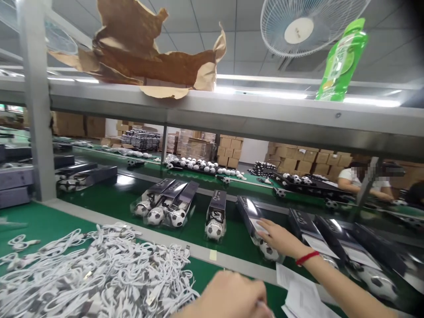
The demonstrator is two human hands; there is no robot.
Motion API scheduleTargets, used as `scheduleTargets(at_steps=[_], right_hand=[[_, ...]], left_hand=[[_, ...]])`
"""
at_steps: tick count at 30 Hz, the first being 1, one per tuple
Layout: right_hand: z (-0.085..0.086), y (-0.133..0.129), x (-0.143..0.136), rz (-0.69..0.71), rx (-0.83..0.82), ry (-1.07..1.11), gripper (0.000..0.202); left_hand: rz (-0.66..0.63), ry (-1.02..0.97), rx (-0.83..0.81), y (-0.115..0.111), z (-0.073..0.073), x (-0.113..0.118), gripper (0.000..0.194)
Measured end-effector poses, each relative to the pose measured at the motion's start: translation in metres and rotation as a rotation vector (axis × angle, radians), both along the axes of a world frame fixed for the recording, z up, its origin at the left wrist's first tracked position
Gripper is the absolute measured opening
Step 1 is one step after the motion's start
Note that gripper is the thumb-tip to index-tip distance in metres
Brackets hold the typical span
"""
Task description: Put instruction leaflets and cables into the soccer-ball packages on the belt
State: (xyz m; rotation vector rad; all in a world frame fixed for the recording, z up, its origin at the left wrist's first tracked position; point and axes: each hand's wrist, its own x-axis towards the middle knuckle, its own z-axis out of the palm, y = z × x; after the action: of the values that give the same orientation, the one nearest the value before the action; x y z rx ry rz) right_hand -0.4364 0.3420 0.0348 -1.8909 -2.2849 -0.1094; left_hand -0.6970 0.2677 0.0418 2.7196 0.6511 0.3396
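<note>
My right hand, with a red band at the wrist, reaches in from the lower right. Its outstretched fingers lie on a white paper leaflet on a dark box with a small football-patterned ball at its near end. Low in the middle, my left hand is blurred and curled closed. Something pale shows at its lower edge, too indistinct to name. Left of that hand spreads a heap of white USB cables. More white leaflets lie beneath my right forearm.
Similar boxed balls stand along the green conveyor, with another box nearer the middle. A metal shelf crosses overhead, carrying torn brown paper and a green pouch. A post rises at left. A co-worker sits across.
</note>
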Motion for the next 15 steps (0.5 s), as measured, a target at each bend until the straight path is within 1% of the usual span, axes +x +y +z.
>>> scheduleTargets(at_steps=[2,3,4,6,8,10,13,15], right_hand=[[0.007,-0.026,0.014,-0.01,-0.036,0.095,0.05],[0.011,-0.041,0.021,-0.008,-0.063,0.125,0.049],[0.014,-0.057,0.027,-0.001,-0.097,0.149,0.048],[0.02,-0.084,0.037,-0.002,-0.168,0.176,0.047],[0.024,-0.098,0.041,-0.031,-0.191,0.185,0.051],[0.025,-0.098,0.04,-0.05,-0.166,0.186,0.059],[0.024,-0.078,0.031,-0.013,-0.164,0.15,0.067],[0.023,-0.067,0.023,-0.014,-0.179,0.13,0.071]], left_hand=[[0.133,-0.063,-0.081,0.009,0.022,-0.007,0.023],[0.177,-0.089,-0.118,0.013,0.03,-0.011,0.025],[0.198,-0.109,-0.157,0.017,0.037,-0.014,0.028],[0.196,-0.129,-0.218,0.022,0.043,-0.016,0.031],[0.156,-0.107,-0.245,0.025,0.041,-0.014,0.032],[0.1,-0.042,-0.184,0.024,0.034,-0.008,0.029],[0.021,0.07,0.08,0.017,0.022,0.003,0.02],[-0.007,0.076,0.228,0.013,0.018,0.007,0.016]])
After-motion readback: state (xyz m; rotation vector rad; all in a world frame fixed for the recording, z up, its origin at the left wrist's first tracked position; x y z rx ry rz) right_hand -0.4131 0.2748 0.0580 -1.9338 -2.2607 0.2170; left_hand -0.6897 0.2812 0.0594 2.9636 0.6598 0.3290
